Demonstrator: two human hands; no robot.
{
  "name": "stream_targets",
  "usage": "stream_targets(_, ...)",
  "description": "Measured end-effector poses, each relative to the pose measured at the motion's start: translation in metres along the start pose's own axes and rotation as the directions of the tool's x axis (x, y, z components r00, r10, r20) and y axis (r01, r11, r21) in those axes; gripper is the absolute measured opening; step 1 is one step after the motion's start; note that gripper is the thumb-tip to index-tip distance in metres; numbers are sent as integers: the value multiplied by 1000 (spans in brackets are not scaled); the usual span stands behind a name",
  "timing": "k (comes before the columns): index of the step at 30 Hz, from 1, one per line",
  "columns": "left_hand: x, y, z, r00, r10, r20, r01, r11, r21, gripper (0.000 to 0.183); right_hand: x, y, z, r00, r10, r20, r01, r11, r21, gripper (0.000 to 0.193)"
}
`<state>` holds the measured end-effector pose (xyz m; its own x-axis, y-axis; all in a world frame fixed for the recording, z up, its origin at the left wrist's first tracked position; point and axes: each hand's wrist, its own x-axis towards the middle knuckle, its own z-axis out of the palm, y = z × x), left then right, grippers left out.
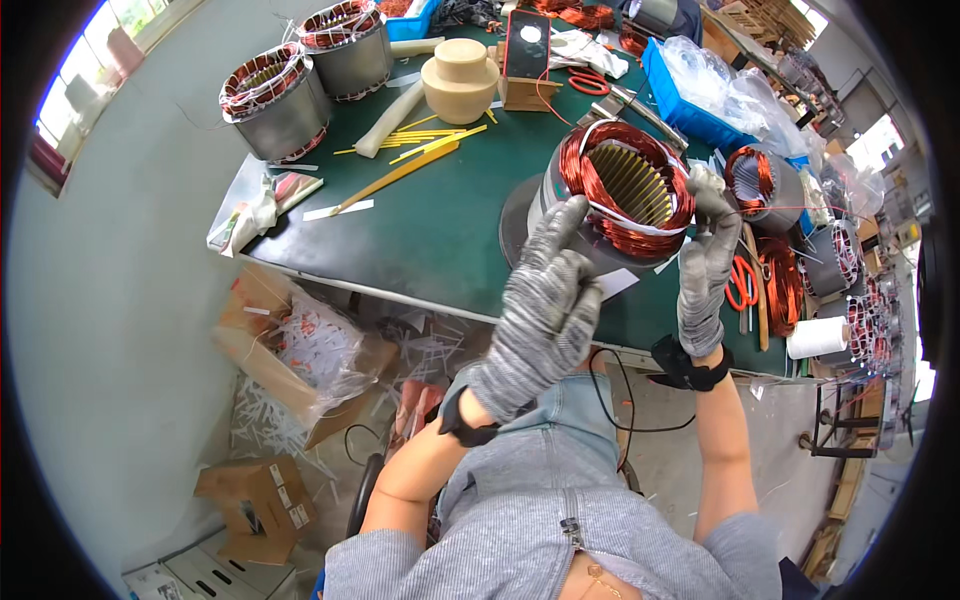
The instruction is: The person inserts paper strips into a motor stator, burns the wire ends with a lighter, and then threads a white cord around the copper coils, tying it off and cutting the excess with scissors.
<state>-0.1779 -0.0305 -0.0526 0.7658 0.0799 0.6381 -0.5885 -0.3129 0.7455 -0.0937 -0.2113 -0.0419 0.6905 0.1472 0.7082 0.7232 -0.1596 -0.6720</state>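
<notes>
A motor stator (545, 195) stands on a dark round base, its copper winding (645, 240) bound with white strips around a ring of yellowish slot liners. My left hand (540, 315), in a grey striped glove, reaches to the stator's near left side. Its forefinger lies stretched along the winding's edge, and the other fingers are apart. By the winding's right side, my right hand (706, 265), gloved alike, has its fingers bent together in a pinch. What they hold, if anything, is hidden. A thin red wire (800, 208) runs rightward from beside that hand.
More stators (275, 110) stand at the back left, near a cream stepped block (460, 80) and yellow strips (430, 140). Red-handled scissors (742, 283), copper coils (782, 285) and a white thread spool (817, 338) lie right. A scrap-filled carton (250, 325) sits below the table's left edge.
</notes>
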Motion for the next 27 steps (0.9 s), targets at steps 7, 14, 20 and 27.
stream_targets(7, 9, -1, 11, 991, -84, -108, 76, 994, -73, 11, 13, -24, 18, 993, 116, 16, -108, 964, -245, 11)
stream_targets(14, -8, -13, 29, 965, 186, -187, -171, 981, 94, 13, 6, -20, 12, 993, 88, 85, -65, 969, -238, 9)
stream_targets(20, -12, 1, 16, 986, 147, -83, -144, 989, 42, 14, 11, -22, 8, 978, 51, 201, 19, 942, -334, 10)
stream_targets(27, 29, 23, -52, 796, -601, -66, 521, 738, -429, 11, 12, -23, 6, 969, 67, 237, 28, 926, -376, 11)
